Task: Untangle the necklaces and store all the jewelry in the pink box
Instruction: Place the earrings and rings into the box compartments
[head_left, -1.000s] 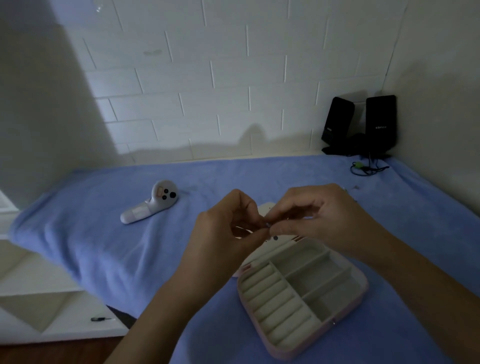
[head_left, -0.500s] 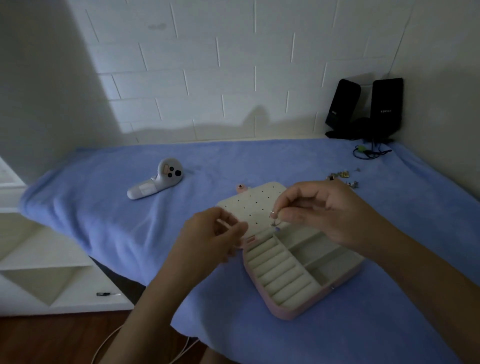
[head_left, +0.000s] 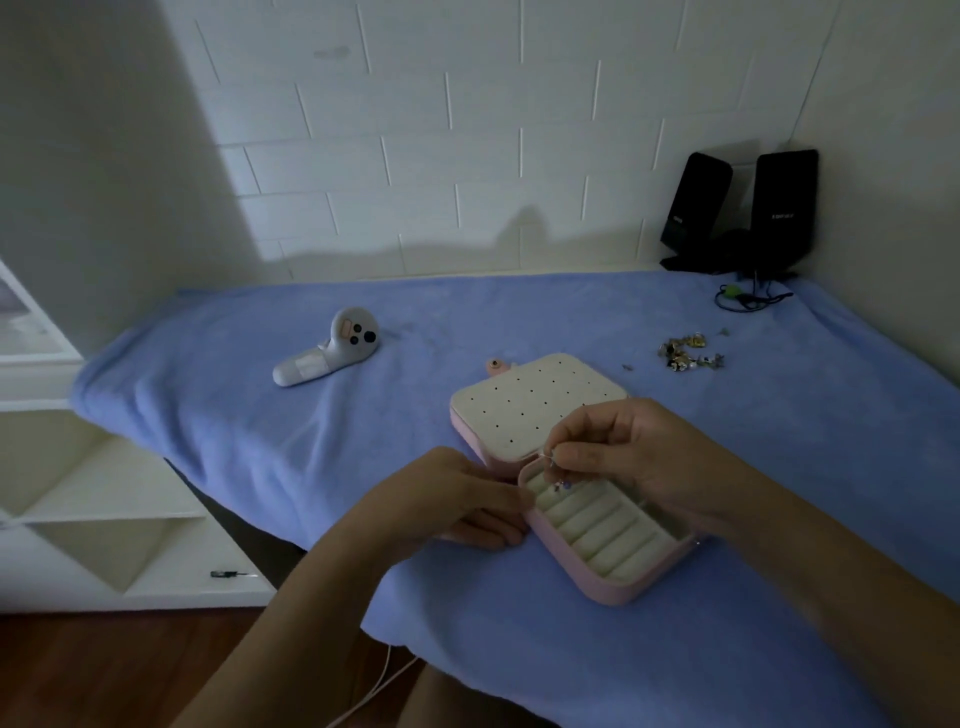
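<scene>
The pink box (head_left: 613, 590) lies open on the blue cloth, its cream lid (head_left: 524, 410) with small holes folded back and rows of ring rolls showing in the base. My right hand (head_left: 628, 457) pinches a small earring (head_left: 555, 470) by its hook, just above the far-left end of the ring rolls. My left hand (head_left: 462, 504) rests against the box's left edge, fingers curled on its corner. A pile of tangled jewelry (head_left: 688, 353) lies on the cloth at the far right, apart from the box.
A white handheld controller (head_left: 332, 353) lies on the cloth at the left. Two black speakers (head_left: 743, 213) and a cable stand in the back right corner. White shelves (head_left: 78, 493) are below the table's left edge. A wall runs close along the right side.
My hands have separated and dropped: the left went down to the box's left edge, the right lowered the earring over the ring rolls. The view tilted down.
</scene>
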